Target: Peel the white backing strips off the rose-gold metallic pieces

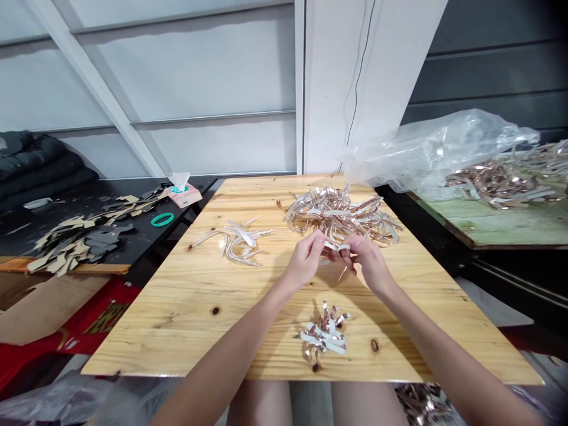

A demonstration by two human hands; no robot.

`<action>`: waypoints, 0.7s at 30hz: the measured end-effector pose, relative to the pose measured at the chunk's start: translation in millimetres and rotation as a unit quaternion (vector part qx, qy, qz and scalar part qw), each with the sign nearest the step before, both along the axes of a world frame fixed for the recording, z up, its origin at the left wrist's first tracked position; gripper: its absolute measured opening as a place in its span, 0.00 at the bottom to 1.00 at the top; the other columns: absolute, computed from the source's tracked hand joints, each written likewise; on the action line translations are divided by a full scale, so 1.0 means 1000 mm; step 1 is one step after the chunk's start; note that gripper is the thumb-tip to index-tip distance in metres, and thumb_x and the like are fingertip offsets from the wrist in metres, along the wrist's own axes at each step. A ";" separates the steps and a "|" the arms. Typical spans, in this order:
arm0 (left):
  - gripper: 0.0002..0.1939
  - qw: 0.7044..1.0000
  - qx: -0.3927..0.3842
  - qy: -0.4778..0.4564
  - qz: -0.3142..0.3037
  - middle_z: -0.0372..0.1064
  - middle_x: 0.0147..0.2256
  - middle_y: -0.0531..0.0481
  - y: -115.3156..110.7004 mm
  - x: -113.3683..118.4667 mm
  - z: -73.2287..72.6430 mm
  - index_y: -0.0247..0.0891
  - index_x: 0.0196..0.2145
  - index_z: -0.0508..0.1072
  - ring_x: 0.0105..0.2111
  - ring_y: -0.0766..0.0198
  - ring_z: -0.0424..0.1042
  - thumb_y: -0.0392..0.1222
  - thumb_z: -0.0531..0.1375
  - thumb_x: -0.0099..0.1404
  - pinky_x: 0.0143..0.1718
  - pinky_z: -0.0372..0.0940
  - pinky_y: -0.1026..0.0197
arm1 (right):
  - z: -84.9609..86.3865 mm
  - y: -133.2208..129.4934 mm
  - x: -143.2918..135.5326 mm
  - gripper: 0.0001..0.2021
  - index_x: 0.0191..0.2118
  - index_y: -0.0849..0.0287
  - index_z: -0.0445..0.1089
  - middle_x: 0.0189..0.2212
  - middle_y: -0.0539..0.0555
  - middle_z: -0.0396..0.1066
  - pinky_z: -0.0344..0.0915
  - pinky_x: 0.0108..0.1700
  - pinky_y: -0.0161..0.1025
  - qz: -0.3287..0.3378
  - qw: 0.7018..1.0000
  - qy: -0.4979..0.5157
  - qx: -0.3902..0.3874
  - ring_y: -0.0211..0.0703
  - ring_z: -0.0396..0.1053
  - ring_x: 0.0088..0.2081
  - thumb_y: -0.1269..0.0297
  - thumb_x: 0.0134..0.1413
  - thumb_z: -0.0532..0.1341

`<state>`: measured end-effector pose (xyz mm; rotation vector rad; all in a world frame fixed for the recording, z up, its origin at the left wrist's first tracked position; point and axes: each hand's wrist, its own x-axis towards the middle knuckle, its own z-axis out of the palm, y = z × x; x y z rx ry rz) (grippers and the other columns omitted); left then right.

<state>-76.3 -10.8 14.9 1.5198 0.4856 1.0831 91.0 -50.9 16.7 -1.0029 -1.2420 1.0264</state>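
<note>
Between my two hands a thin strip (331,245), white on one side and shiny rose-gold on the other, is held over the middle of the table. My left hand (309,251) pinches one end with thumb and fingers. Closed around the other part is my right hand (364,255), its fingertips partly hidden. Just beyond them lies a tangled heap of long rose-gold strips (341,213). Nearer my body is a small pile of short white and rose-gold pieces (326,334). To the left sits a loose bunch of pale strips (242,241).
The wooden table (177,325) ends close to my legs. On the right, a bench (479,231) carries more shiny strips and a clear plastic bag (444,151). A black table (133,195) on the left bears scraps (66,242), a green ring (162,219) and a tissue box (185,195).
</note>
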 end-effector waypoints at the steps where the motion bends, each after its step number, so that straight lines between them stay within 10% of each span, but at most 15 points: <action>1: 0.22 0.999 0.022 0.020 0.013 0.71 0.33 0.48 -0.001 -0.001 0.001 0.37 0.36 0.71 0.34 0.60 0.72 0.59 0.52 0.73 0.41 0.69 0.57 | -0.002 -0.001 -0.001 0.17 0.27 0.57 0.67 0.18 0.48 0.63 0.54 0.21 0.34 -0.010 0.996 -0.078 0.031 0.37 0.58 0.20 0.51 0.61 0.61; 11: 0.21 0.988 0.063 0.142 0.021 0.66 0.28 0.53 -0.002 0.003 -0.002 0.39 0.32 0.66 0.31 0.63 0.66 0.57 0.51 0.75 0.37 0.62 0.61 | -0.011 -0.006 -0.005 0.16 0.31 0.56 0.64 0.23 0.49 0.68 0.60 0.24 0.35 0.010 0.968 -0.233 0.089 0.38 0.65 0.21 0.54 0.70 0.55; 21: 0.25 0.995 0.017 0.095 0.025 0.68 0.30 0.50 0.001 0.011 -0.011 0.39 0.32 0.68 0.34 0.60 0.69 0.62 0.49 0.74 0.43 0.64 0.58 | -0.008 -0.003 -0.007 0.16 0.29 0.55 0.63 0.20 0.46 0.62 0.61 0.18 0.33 0.006 0.999 -0.007 0.042 0.36 0.62 0.18 0.54 0.67 0.59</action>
